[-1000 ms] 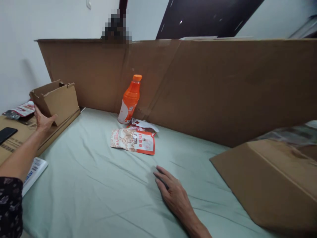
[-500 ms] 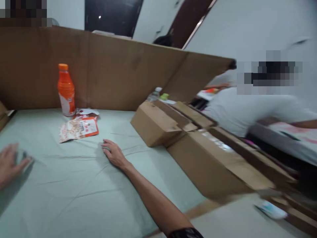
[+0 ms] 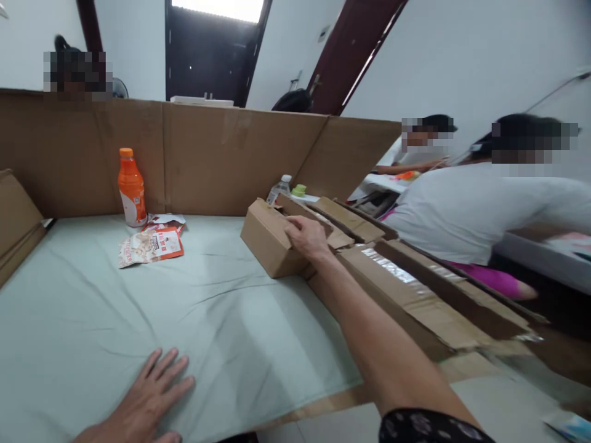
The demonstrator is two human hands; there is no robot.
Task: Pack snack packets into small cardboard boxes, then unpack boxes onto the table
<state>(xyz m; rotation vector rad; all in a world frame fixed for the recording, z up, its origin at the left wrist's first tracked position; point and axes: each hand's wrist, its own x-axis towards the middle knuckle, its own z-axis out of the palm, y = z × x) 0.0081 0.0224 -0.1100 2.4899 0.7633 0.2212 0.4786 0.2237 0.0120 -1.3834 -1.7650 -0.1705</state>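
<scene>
My right hand (image 3: 307, 239) reaches out to a small cardboard box (image 3: 265, 240) at the right side of the pale green cloth (image 3: 138, 320), with its fingers curled over the box's top edge. My left hand (image 3: 150, 397) lies flat on the cloth near the front edge, fingers spread, holding nothing. An orange drink bottle (image 3: 132, 189) stands upright at the back, against the cardboard wall (image 3: 207, 157). Snack packets (image 3: 150, 246) lie on the cloth just in front of the bottle.
Long flattened cardboard boxes (image 3: 410, 289) are stacked to the right of the small box. A clear bottle (image 3: 279, 187) stands behind them. A folded carton (image 3: 16, 221) leans at the far left. A person in a white shirt (image 3: 471, 209) bends over at the right, another sits further back.
My view has swung to the right. My right hand has left the cloth and moved onto the small cardboard box. My left hand has come off the left carton and now rests flat on the cloth.
</scene>
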